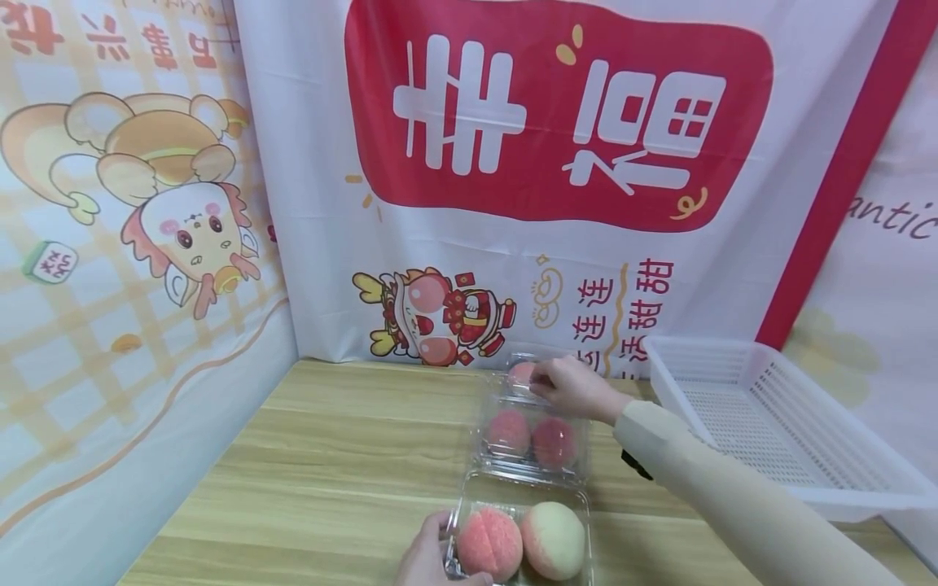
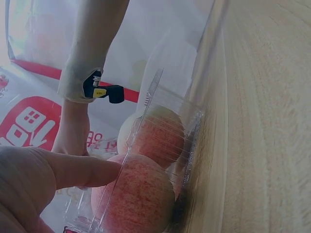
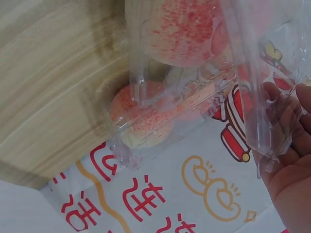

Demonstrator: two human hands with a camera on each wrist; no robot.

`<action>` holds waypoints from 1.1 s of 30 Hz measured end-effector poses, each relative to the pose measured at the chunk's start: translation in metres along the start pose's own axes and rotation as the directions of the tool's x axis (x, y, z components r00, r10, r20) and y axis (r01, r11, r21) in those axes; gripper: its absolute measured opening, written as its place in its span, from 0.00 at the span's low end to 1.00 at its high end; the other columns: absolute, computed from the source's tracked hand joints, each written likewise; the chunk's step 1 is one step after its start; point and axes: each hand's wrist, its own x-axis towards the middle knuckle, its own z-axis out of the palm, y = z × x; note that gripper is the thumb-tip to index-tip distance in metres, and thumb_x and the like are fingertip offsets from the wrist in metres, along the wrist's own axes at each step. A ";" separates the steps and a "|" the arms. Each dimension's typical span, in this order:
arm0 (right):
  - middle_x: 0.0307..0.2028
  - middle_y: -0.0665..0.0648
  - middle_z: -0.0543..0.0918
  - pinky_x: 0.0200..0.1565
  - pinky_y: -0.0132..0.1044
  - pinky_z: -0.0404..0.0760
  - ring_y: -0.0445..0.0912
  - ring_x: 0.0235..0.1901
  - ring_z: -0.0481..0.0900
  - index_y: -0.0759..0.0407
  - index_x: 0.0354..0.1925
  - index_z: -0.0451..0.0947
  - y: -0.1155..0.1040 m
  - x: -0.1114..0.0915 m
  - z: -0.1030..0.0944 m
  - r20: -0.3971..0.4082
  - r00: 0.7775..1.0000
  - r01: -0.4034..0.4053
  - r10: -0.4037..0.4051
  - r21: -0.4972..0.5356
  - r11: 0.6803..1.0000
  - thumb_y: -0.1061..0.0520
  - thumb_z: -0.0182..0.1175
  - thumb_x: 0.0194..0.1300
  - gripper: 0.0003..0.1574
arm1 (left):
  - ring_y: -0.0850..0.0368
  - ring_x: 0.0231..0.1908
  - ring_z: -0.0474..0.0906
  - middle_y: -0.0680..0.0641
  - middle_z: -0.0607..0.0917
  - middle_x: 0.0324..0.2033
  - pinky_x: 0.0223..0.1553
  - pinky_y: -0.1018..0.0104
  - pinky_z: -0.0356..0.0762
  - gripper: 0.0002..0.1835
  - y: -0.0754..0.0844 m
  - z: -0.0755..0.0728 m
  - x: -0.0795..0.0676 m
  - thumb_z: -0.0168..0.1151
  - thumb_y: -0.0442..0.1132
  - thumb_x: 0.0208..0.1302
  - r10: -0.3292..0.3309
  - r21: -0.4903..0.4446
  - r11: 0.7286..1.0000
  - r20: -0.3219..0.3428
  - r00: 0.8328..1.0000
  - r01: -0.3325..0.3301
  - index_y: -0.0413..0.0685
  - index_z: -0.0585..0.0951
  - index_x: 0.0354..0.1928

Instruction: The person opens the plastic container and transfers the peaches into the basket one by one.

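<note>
A clear plastic box stands at the front of the table, holding a pink peach and a paler peach. My left hand grips its left side; in the left wrist view the thumb lies across the rim beside a peach. Farther back, my right hand pinches the edge of a clear plastic lid. Two pink peaches show through clear plastic behind the front box. Another peach sits at the back, partly hidden by the right hand.
A white perforated basket stands at the right of the wooden table. Printed cloth hangs right behind the table's back edge, and another patterned cloth hangs along the left.
</note>
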 end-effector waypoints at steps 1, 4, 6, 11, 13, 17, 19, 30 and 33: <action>0.26 0.46 0.83 0.32 0.32 0.82 0.36 0.25 0.78 0.57 0.34 0.85 -0.001 0.000 0.000 0.007 1.000 -0.008 0.008 0.009 1.000 0.62 0.65 0.62 0.02 | 0.37 0.43 0.80 0.33 0.79 0.47 0.42 0.41 0.79 0.43 0.000 0.000 0.000 0.80 0.34 0.41 0.002 0.006 1.000 -0.002 1.000 -0.002 0.28 0.66 0.59; 0.27 0.48 0.83 0.31 0.31 0.82 0.37 0.24 0.78 0.57 0.36 0.84 -0.005 0.000 0.000 0.034 0.998 -0.047 0.046 0.049 0.998 0.62 0.64 0.64 0.02 | 0.36 0.44 0.80 0.33 0.79 0.47 0.43 0.41 0.79 0.44 -0.001 0.000 0.000 0.81 0.34 0.41 0.000 -0.004 1.000 -0.002 1.000 0.000 0.27 0.66 0.59; 0.27 0.50 0.83 0.29 0.31 0.81 0.37 0.23 0.78 0.57 0.36 0.84 -0.007 0.000 0.000 0.042 0.998 -0.056 0.052 0.079 0.995 0.62 0.64 0.64 0.02 | 0.34 0.46 0.79 0.32 0.79 0.47 0.45 0.40 0.78 0.44 -0.003 0.000 0.000 0.81 0.35 0.42 0.005 -0.009 1.000 -0.006 1.000 -0.005 0.25 0.66 0.59; 0.27 0.49 0.83 0.28 0.30 0.81 0.38 0.23 0.77 0.58 0.36 0.84 -0.009 -0.001 0.001 0.021 0.999 -0.045 0.043 0.102 0.994 0.62 0.65 0.64 0.02 | 0.30 0.49 0.77 0.29 0.78 0.49 0.48 0.37 0.76 0.48 -0.004 -0.001 0.001 0.80 0.33 0.42 0.023 -0.030 0.999 -0.003 1.000 -0.023 0.20 0.62 0.61; 0.27 0.48 0.83 0.30 0.30 0.81 0.37 0.24 0.78 0.60 0.38 0.84 -0.009 -0.003 0.001 0.004 0.999 -0.033 0.033 0.098 0.995 0.62 0.65 0.64 0.04 | 0.29 0.49 0.76 0.28 0.77 0.50 0.49 0.36 0.75 0.49 -0.004 -0.001 0.001 0.80 0.32 0.41 0.032 -0.029 0.999 0.001 0.999 -0.032 0.19 0.60 0.62; 0.32 0.50 0.85 0.36 0.31 0.83 0.39 0.31 0.81 0.64 0.43 0.82 -0.012 -0.008 0.000 -0.040 0.999 -0.018 0.023 0.119 0.993 0.61 0.67 0.62 0.11 | 0.30 0.50 0.76 0.27 0.76 0.52 0.50 0.32 0.71 0.52 -0.003 0.000 0.001 0.81 0.32 0.40 0.037 -0.032 0.999 -0.003 0.999 -0.038 0.19 0.59 0.64; 0.35 0.52 0.85 0.39 0.32 0.83 0.40 0.34 0.82 0.65 0.45 0.81 -0.015 -0.013 -0.002 -0.065 0.998 -0.009 0.019 0.151 0.988 0.61 0.68 0.61 0.13 | 0.30 0.51 0.76 0.27 0.76 0.53 0.51 0.31 0.70 0.53 -0.003 0.000 0.001 0.81 0.32 0.40 0.033 -0.053 0.998 -0.006 0.999 -0.034 0.20 0.58 0.64; 0.46 0.56 0.84 0.51 0.49 0.80 0.50 0.48 0.81 0.60 0.51 0.80 -0.029 -0.041 -0.019 -0.214 0.977 0.054 -0.013 0.191 0.980 0.61 0.73 0.56 0.24 | 0.31 0.51 0.76 0.27 0.76 0.52 0.51 0.34 0.73 0.51 -0.003 0.001 0.001 0.80 0.31 0.41 0.035 -0.077 0.996 -0.001 0.999 -0.035 0.18 0.58 0.63; 0.51 0.55 0.83 0.55 0.53 0.76 0.51 0.51 0.79 0.58 0.57 0.77 -0.032 -0.051 -0.024 -0.286 0.957 0.019 0.045 0.219 0.976 0.56 0.73 0.57 0.29 | 0.31 0.51 0.75 0.26 0.75 0.52 0.50 0.36 0.74 0.51 -0.003 0.001 0.001 0.80 0.31 0.42 0.033 -0.105 0.994 0.009 0.999 -0.032 0.18 0.57 0.64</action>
